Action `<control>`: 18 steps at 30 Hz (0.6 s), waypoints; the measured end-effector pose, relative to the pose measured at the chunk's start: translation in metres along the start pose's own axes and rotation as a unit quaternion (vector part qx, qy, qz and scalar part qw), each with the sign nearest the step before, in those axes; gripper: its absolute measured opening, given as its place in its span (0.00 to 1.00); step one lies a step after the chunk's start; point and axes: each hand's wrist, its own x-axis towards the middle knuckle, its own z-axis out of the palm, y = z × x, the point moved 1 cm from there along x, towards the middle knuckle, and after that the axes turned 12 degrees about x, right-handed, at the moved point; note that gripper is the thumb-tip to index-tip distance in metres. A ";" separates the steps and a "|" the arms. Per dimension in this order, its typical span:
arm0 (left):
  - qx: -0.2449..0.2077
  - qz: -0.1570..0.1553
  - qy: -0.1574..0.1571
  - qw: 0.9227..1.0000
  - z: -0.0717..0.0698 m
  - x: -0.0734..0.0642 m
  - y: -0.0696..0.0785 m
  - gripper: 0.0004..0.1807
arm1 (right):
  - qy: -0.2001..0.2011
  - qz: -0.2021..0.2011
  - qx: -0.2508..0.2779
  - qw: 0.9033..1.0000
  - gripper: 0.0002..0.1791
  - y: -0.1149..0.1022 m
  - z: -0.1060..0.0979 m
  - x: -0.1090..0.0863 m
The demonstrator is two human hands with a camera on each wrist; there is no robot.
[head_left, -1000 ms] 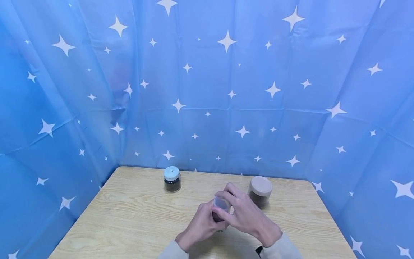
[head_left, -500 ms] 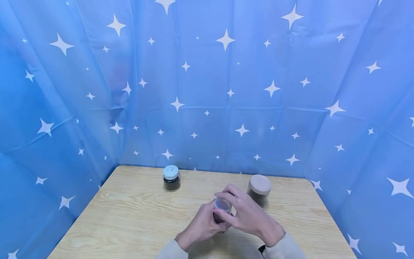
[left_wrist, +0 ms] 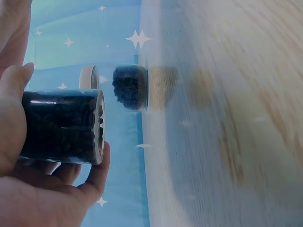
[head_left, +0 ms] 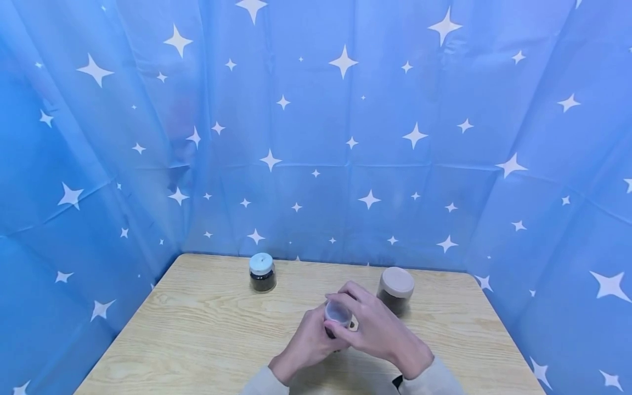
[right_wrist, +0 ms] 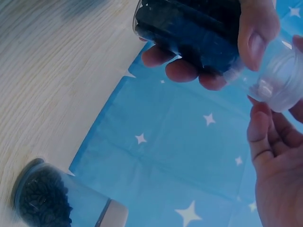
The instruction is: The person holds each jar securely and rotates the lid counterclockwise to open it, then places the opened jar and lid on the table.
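Note:
Above the front middle of the table, my left hand (head_left: 312,336) is wrapped around a clear jar (left_wrist: 61,125) filled with dark pieces. The left wrist view shows the jar's base facing the tabletop, with the fingers curled around its side. My right hand (head_left: 377,326) reaches over from the right and pinches the rim of the jar's translucent lid (head_left: 338,311). In the right wrist view that lid (right_wrist: 284,80) sits at the end of the jar, between the right hand's thumb and fingers. Fingers of both hands cover part of the jar in the head view.
A larger jar with a pale pinkish lid (head_left: 398,282) and dark contents stands just behind my right hand. Farther back on the left stands a small jar with a light blue lid (head_left: 261,264). A blue star-patterned curtain (head_left: 316,126) hangs behind the wooden table (head_left: 197,329).
Both hands keep nearly the same place and hold on the jar and its lid. The jar shifts only slightly, and the two standing jars stay put.

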 end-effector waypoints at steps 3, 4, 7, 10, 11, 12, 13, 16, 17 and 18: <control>0.015 0.003 0.014 1.000 0.001 0.000 0.001 0.33 | 0.010 -0.002 -0.013 1.000 0.22 -0.001 0.002 0.000; 0.020 0.004 0.018 1.000 0.001 -0.001 0.001 0.33 | 0.013 0.000 -0.017 1.000 0.22 -0.002 0.003 0.000; 0.032 0.004 0.031 0.999 0.001 0.000 0.002 0.33 | 0.018 0.016 -0.031 0.999 0.24 -0.005 0.004 -0.001; 0.036 -0.001 0.039 0.999 0.001 0.000 0.002 0.31 | 0.022 0.035 -0.042 0.998 0.27 -0.007 0.005 -0.002; 0.037 -0.003 0.042 0.998 0.002 0.001 0.002 0.30 | 0.024 0.041 -0.047 0.998 0.28 -0.008 0.005 -0.002; 0.038 -0.004 0.045 0.998 0.002 0.001 0.002 0.29 | 0.027 0.048 -0.053 0.997 0.29 -0.009 0.005 -0.002; 0.039 -0.005 0.048 0.998 0.002 0.001 0.002 0.28 | 0.030 0.054 -0.061 0.996 0.29 -0.010 0.005 -0.002; 0.051 -0.007 0.059 0.997 0.003 0.002 0.002 0.26 | 0.043 0.073 -0.095 0.992 0.31 -0.014 0.006 -0.001; 0.057 -0.007 0.064 0.996 0.003 0.002 0.003 0.26 | 0.048 0.079 -0.105 0.990 0.32 -0.016 0.006 -0.001; 0.063 -0.006 0.069 0.996 0.003 0.002 0.003 0.25 | 0.053 0.086 -0.116 0.988 0.32 -0.018 0.007 0.000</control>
